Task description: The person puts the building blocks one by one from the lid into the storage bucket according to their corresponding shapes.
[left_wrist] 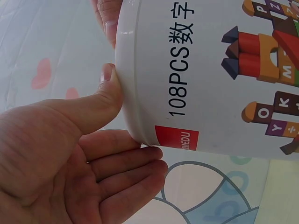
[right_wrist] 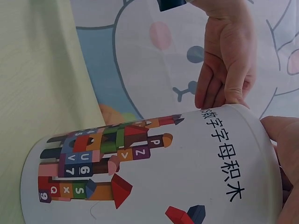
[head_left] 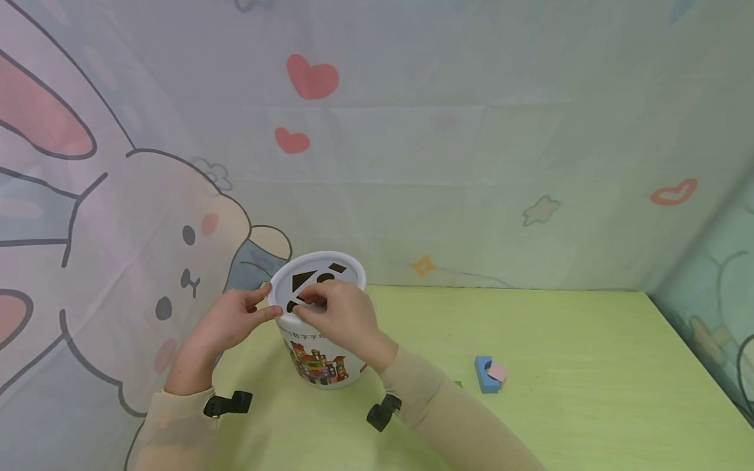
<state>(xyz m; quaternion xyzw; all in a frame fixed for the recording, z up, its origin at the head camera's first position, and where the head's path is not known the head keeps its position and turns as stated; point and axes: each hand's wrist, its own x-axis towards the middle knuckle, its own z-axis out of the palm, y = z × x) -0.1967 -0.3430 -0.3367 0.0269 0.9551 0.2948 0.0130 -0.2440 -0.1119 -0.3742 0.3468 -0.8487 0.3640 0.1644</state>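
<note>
A white toy-block bucket [head_left: 324, 366] with a printed block castle stands upright on the table. Its white lid [head_left: 284, 278] has dark shaped slots. At the rim's left side my left hand [head_left: 232, 320] touches the bucket with thumb and fingers; the left wrist view shows the thumb on the lid's edge and nearly straight fingers along the side. Over the lid, my right hand [head_left: 347, 314] has curled fingers, with thumb and fingertips close together beside a slot at the near left. Whether anything is between those fingertips is hidden.
Right of the bucket, a blue block [head_left: 484, 383] with a curved notch lies on the green table [head_left: 577, 347], a pink block [head_left: 497, 372] against it. A bit of a green piece [head_left: 458, 384] shows beside my right sleeve. A patterned cloth [head_left: 412, 163] hangs behind.
</note>
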